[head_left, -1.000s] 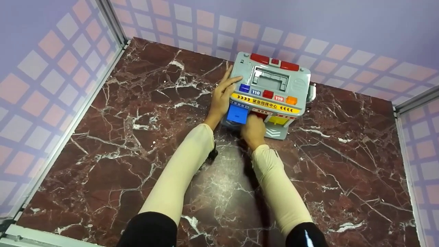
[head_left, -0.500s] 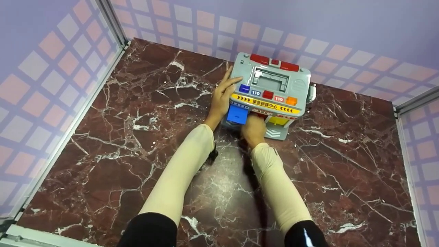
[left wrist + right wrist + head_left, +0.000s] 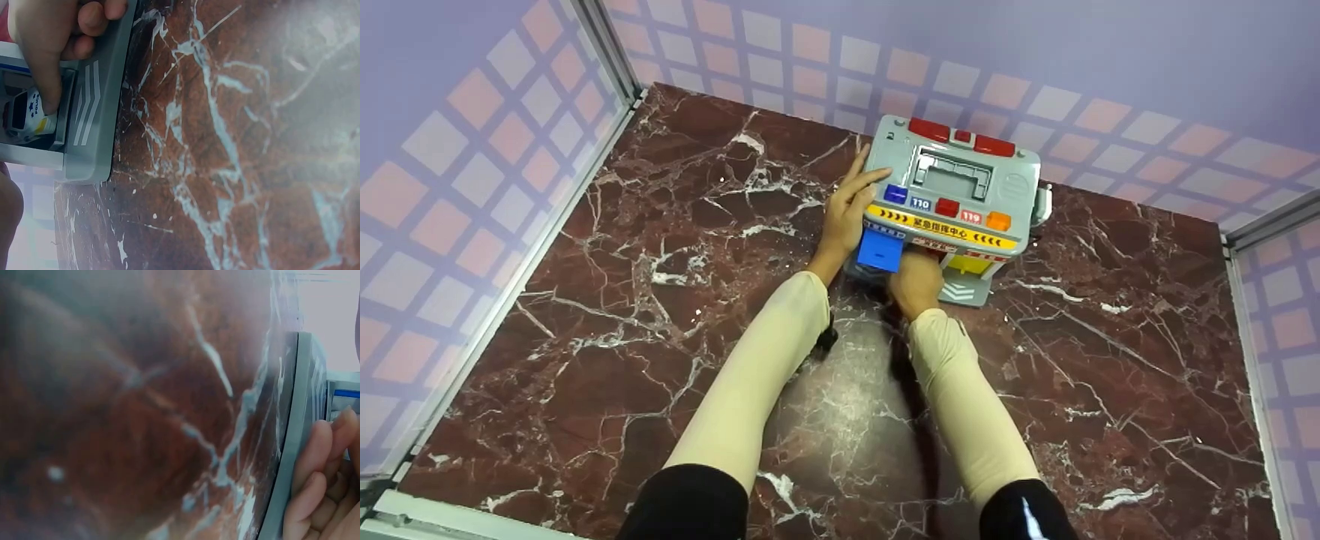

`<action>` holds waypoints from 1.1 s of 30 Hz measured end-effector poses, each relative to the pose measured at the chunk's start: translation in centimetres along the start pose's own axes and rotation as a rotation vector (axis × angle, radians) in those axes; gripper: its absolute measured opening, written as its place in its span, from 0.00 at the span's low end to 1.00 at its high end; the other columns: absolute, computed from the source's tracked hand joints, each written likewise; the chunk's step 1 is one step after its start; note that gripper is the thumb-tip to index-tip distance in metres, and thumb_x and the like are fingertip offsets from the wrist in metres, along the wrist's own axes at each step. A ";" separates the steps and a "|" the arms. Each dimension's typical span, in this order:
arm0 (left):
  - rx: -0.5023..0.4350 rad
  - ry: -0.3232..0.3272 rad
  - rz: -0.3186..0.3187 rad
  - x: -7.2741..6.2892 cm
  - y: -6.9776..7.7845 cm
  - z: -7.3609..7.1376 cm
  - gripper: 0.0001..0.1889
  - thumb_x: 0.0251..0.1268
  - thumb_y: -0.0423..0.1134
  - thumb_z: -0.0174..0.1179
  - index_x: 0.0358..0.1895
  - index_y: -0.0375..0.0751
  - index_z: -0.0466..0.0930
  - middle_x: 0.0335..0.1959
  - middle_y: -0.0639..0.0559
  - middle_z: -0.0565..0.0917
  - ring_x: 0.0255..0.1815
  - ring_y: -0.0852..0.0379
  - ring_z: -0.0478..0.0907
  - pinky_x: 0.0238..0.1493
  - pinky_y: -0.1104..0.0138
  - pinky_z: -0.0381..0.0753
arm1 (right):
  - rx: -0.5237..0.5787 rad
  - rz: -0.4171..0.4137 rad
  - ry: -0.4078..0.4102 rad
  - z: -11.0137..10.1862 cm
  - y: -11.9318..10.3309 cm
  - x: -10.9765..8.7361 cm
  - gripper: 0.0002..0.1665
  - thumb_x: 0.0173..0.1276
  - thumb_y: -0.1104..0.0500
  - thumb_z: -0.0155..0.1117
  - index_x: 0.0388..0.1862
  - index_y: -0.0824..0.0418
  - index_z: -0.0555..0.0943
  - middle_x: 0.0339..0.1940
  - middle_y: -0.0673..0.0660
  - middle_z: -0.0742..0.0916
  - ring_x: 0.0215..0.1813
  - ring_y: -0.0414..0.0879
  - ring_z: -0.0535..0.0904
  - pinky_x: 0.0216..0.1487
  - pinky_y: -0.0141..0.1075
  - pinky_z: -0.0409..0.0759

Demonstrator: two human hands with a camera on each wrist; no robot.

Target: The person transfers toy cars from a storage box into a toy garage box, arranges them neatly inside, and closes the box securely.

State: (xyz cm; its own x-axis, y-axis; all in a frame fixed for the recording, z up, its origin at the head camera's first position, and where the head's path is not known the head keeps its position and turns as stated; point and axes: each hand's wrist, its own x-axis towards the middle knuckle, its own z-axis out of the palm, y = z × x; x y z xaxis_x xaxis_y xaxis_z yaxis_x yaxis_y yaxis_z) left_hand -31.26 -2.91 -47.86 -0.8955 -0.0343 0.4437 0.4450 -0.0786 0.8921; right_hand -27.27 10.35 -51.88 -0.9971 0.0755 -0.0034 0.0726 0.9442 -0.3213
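Note:
A grey toy rescue station [image 3: 1005, 180] with red, blue and orange lights stands near the back wall. My left hand [image 3: 846, 210] lies along its left side, fingers spread over the edge of the roof. The blue garage door [image 3: 879, 250] is lifted at the left bay. In front of the bays is my right hand [image 3: 916, 281], its fingertips hidden in the head view. The left wrist view shows one straight finger [image 3: 48, 84] of it touching a white police toy car [image 3: 32, 117] inside the bay, its other fingers curled.
A yellow door [image 3: 969, 264] closes the right bay, and a grey ramp with white arrows [image 3: 960, 292] juts out in front. A light handle [image 3: 1042, 202] sticks out on the right side. The marbled red-brown floor [image 3: 660, 337] is bounded by patterned walls [image 3: 780, 52].
My right hand and forearm have shifted very slightly forward at the bay. The left hand and the station stay in place.

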 end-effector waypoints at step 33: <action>-0.001 -0.001 -0.025 0.1 0.3 -0.1 0.17 0.71 0.27 0.48 0.57 0.27 0.80 0.77 0.35 0.60 0.78 0.40 0.58 0.74 0.70 0.60 | 0.324 -0.042 -0.174 -1.9 1.9 -1.4 0.15 0.67 0.50 0.65 0.28 0.60 0.83 0.25 0.54 0.84 0.31 0.51 0.78 0.35 0.45 0.77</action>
State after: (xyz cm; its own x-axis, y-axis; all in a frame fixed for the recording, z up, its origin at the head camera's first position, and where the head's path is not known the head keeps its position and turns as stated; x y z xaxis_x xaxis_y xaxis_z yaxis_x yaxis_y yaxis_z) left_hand -31.21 -3.04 -47.60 -0.9065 -0.0313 0.4210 0.4221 -0.0803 0.9030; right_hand -25.66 12.66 -50.68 -0.9899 -0.0429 -0.1354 0.0488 0.7924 -0.6080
